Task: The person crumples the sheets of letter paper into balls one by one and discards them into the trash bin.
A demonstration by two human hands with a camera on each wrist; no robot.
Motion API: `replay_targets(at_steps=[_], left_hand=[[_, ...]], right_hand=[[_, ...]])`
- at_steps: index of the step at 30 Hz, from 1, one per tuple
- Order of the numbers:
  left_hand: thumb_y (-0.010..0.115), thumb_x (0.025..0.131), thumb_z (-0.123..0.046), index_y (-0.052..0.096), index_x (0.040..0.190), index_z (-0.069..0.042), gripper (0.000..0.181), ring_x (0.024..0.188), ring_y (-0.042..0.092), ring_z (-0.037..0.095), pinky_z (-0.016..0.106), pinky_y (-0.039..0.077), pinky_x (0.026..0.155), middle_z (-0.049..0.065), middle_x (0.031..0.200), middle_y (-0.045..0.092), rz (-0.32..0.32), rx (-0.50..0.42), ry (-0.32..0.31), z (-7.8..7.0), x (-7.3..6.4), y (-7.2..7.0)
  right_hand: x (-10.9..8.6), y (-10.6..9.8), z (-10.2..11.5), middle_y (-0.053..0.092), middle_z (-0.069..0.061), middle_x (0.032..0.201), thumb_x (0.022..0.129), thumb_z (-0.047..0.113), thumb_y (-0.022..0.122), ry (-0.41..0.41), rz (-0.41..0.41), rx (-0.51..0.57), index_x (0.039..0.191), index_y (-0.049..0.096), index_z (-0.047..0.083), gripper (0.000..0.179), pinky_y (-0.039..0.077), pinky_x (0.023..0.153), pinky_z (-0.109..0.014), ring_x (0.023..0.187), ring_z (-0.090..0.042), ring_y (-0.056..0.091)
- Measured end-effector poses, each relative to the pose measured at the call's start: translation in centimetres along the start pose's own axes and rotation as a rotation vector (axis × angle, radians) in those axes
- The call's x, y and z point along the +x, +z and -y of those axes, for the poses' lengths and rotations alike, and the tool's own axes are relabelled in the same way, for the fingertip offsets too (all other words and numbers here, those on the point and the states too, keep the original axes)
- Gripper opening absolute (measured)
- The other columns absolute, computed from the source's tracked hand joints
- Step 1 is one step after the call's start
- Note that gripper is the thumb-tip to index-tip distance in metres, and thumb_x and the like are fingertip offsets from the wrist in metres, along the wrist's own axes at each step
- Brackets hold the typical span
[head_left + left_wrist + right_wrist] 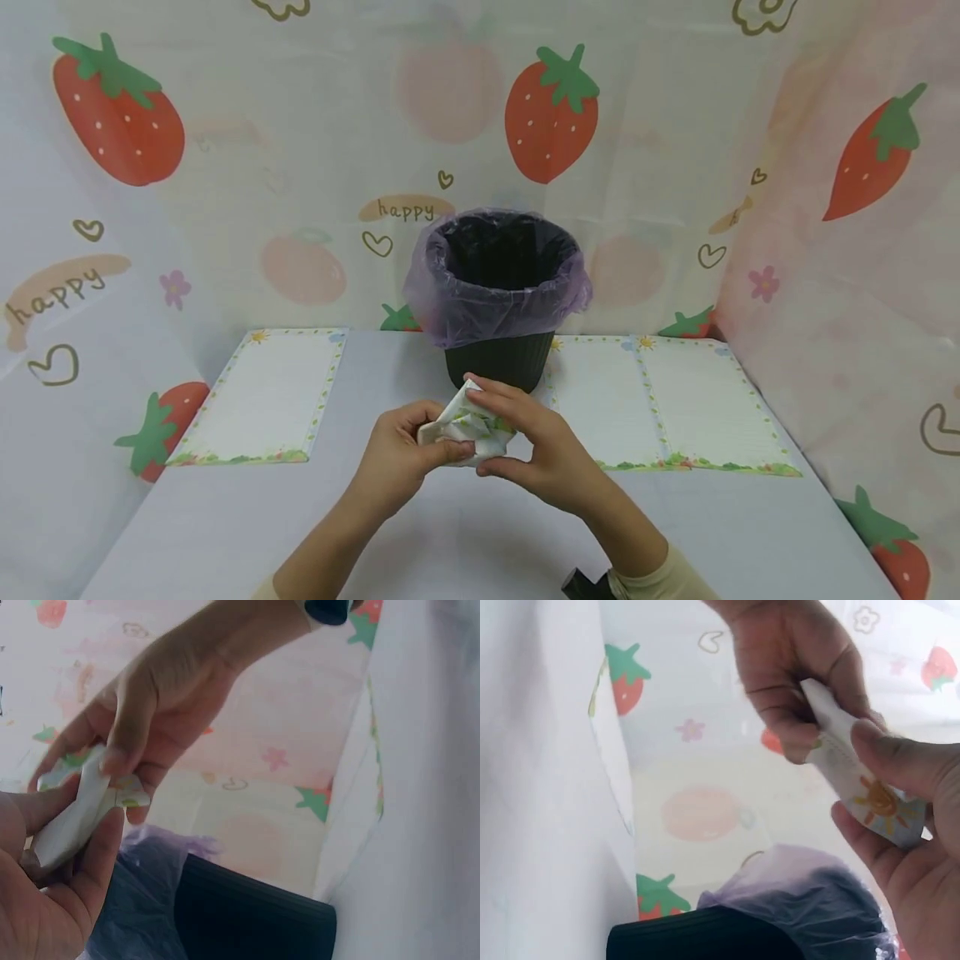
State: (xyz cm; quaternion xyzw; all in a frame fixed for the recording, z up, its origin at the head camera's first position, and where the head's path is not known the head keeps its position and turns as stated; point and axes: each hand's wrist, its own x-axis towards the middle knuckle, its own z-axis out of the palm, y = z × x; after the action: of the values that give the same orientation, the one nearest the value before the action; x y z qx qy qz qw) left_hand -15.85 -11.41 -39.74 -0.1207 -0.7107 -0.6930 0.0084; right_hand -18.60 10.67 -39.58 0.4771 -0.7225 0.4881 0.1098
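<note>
A crumpled, folded sheet of patterned paper point(467, 427) is held above the table, in front of a black trash bin point(498, 358). My left hand point(397, 454) pinches its left end, thumb on the near side. On the other end, my right hand point(543, 446) grips with thumb and fingers. A printed orange sun shows on the paper point(881, 802) in the right wrist view. From the left wrist, the paper point(79, 814) appears as a narrow folded wad between both hands. Parts of it are hidden behind the fingers.
A purple bag point(495, 312) lines the bin and hangs over its rim. One flat bordered sheet point(262, 396) lies on the left of the white table point(465, 533); two more sheets, the outer one point(705, 400) overlapping or adjoining its neighbour, lie right. Strawberry-print cloth point(637, 125) surrounds the table.
</note>
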Motion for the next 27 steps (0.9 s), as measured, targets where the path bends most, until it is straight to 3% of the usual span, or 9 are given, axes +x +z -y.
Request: replay_targets(at_steps=[3, 5, 9, 12, 17, 20, 24, 27], left_hand=[[0.088, 0.082, -0.016, 0.071, 0.105, -0.008, 0.030, 0.088, 0.070, 0.025, 0.034, 0.063, 0.073, 0.014, 0.103, 0.070, 0.015, -0.001, -0.028, 0.0, 0.1, 0.1], [0.087, 0.084, -0.021, 0.067, 0.118, -0.013, 0.040, 0.093, 0.068, 0.026, 0.035, 0.063, 0.075, 0.012, 0.112, 0.067, 0.023, 0.021, -0.014, 0.1, 0.1, 0.3], [0.081, 0.091, -0.027, 0.057, 0.136, -0.031, 0.051, 0.101, 0.064, 0.027, 0.034, 0.062, 0.076, 0.007, 0.126, 0.060, 0.055, 0.106, 0.069, 0.2, -0.1, 0.4], [0.079, 0.092, -0.023, 0.051, 0.145, -0.036, 0.062, 0.106, 0.062, 0.028, 0.034, 0.062, 0.079, 0.006, 0.137, 0.053, 0.142, 0.130, 0.138, -0.1, -0.3, 0.2], [0.078, 0.091, -0.007, 0.036, 0.159, -0.027, 0.082, 0.116, 0.062, 0.027, 0.033, 0.060, 0.091, 0.010, 0.148, 0.045, 0.350, 0.097, 0.242, -0.7, -0.2, -1.2], [0.074, 0.092, -0.001, 0.037, 0.159, -0.016, 0.078, 0.112, 0.065, 0.022, 0.030, 0.059, 0.091, 0.015, 0.149, 0.049, 0.411, 0.088, 0.295, -0.9, 0.0, -2.3], [0.073, 0.091, 0.004, 0.044, 0.154, -0.006, 0.070, 0.102, 0.067, 0.021, 0.029, 0.061, 0.084, 0.021, 0.143, 0.055, 0.405, 0.054, 0.295, -1.0, 0.1, -2.9], [0.075, 0.089, 0.004, 0.052, 0.147, -0.002, 0.063, 0.098, 0.069, 0.021, 0.030, 0.062, 0.083, 0.023, 0.134, 0.061, 0.327, 0.023, 0.256, -0.9, 0.2, -2.6]], right_hand=[[0.0, 0.2, -0.3, 0.052, -0.009, 0.154, 0.077, 0.006, 0.088, -0.006, -0.078, -0.046, 0.145, 0.059, 0.013, 0.074, 0.052, 0.105, -0.029, 0.140, -0.025, 0.052], [0.0, 0.3, -0.3, 0.060, -0.010, 0.146, 0.074, 0.005, 0.089, -0.006, -0.132, -0.064, 0.138, 0.065, 0.011, 0.068, 0.055, 0.101, -0.028, 0.133, -0.024, 0.058], [-0.2, 0.4, -0.4, 0.070, -0.012, 0.130, 0.073, 0.001, 0.089, -0.028, -0.213, -0.050, 0.125, 0.073, 0.006, 0.054, 0.059, 0.091, -0.028, 0.120, -0.023, 0.067], [-0.3, 0.2, -0.2, 0.072, -0.015, 0.122, 0.075, -0.005, 0.086, -0.014, -0.254, 0.025, 0.118, 0.075, 0.002, 0.045, 0.061, 0.085, -0.028, 0.112, -0.022, 0.070], [-0.4, -0.7, 0.5, 0.070, -0.014, 0.119, 0.077, -0.008, 0.083, 0.124, -0.271, 0.130, 0.135, 0.065, 0.004, 0.061, 0.060, 0.080, -0.024, 0.104, -0.015, 0.067], [-0.5, -1.0, 0.5, 0.068, -0.012, 0.117, 0.079, -0.005, 0.083, 0.166, -0.253, 0.145, 0.139, 0.062, 0.004, 0.064, 0.058, 0.081, -0.022, 0.102, -0.014, 0.065], [-0.5, -0.8, 0.3, 0.065, -0.014, 0.112, 0.081, -0.005, 0.081, 0.136, -0.239, 0.198, 0.125, 0.070, -0.001, 0.046, 0.059, 0.081, -0.023, 0.102, -0.017, 0.063], [-0.4, -0.4, -0.1, 0.067, -0.014, 0.114, 0.081, -0.006, 0.080, 0.101, -0.245, 0.218, 0.121, 0.072, -0.001, 0.041, 0.060, 0.081, -0.025, 0.105, -0.018, 0.066]])
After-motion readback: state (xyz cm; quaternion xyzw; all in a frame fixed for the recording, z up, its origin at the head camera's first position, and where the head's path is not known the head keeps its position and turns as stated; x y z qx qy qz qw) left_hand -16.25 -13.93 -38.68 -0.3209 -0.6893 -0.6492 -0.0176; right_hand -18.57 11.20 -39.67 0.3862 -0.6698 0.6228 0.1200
